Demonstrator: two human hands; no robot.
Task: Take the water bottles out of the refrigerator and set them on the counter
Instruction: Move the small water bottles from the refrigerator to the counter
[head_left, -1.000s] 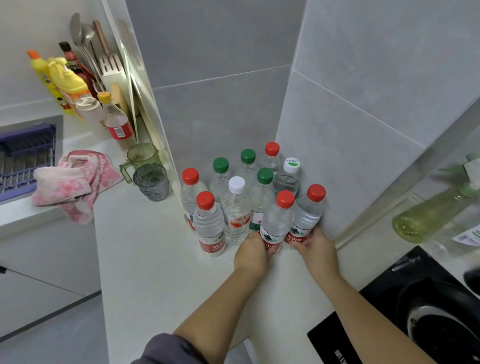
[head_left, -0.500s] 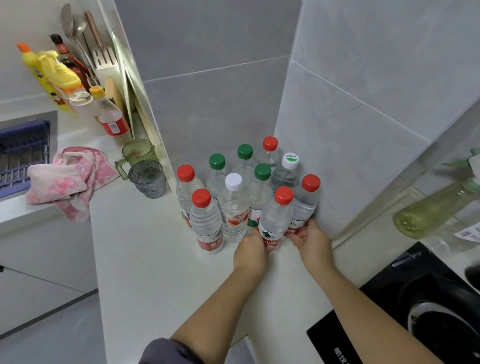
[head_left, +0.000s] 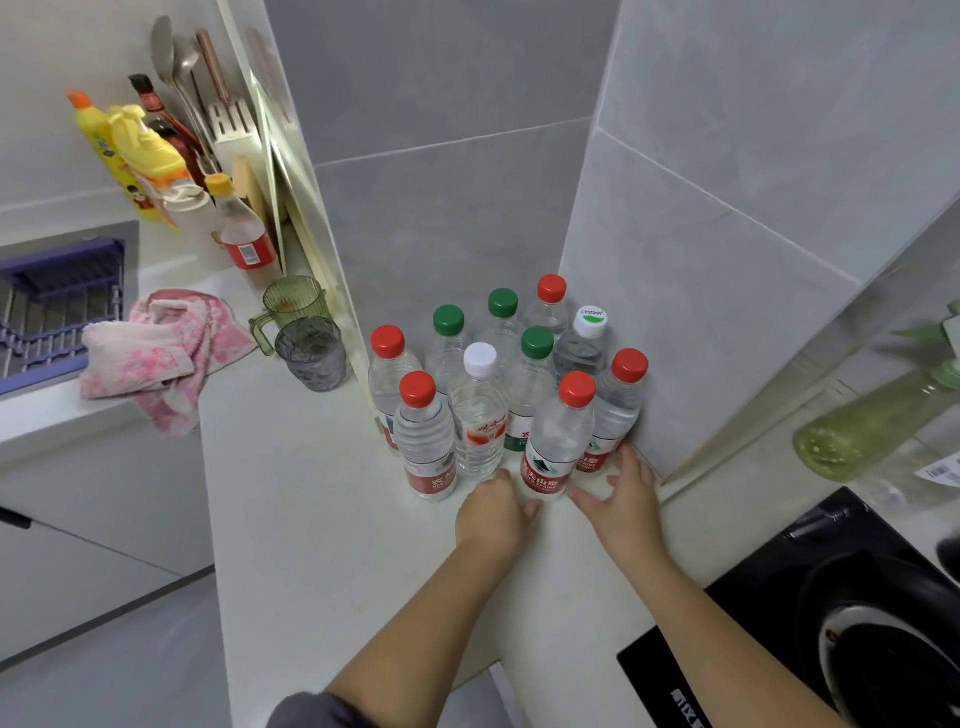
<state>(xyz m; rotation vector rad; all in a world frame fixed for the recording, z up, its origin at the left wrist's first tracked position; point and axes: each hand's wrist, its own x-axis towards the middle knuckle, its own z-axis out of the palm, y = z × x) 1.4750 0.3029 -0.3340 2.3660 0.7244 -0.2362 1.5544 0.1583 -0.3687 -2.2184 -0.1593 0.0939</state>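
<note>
Surface (head_left: 322, 519): the white surface is carrying the whole load, and bare room is lying open to the near left. I'd be steering any further bottles there rather than squeezing them into the corner.
Tiled wall (head_left: 701, 312): it is closing off the right and far sides, so the pack is standing in a corner.
Water bottles (head_left: 530, 384): ten are standing packed together in that far corner, shoulder to shoulder. Judging by this, the setting-down is nearly finished; a sideways knock is looking like the main danger.
Right hand (head_left: 621, 501): it is lying released and flat, its fingers (head_left: 631, 457) straight and reaching beside the foot of the right-hand bottle (head_left: 615, 410). Best to be drawing it straight back and low.
Left hand (head_left: 491, 514): it is sitting knuckles up at the near edge of the pack, its thumb (head_left: 531, 506) touching the front bottle's foot. Its fingers are tucked out of sight, so I cannot tell whether it is grasping anything.
Front bottle (head_left: 553, 441): it is standing upright between the two hands, touching the right-hand bottle, long axis running vertical, base flat on the surface.
Cap (head_left: 577, 388): the red cap is pointing straight up, and so is every other cap in the pack.
</note>
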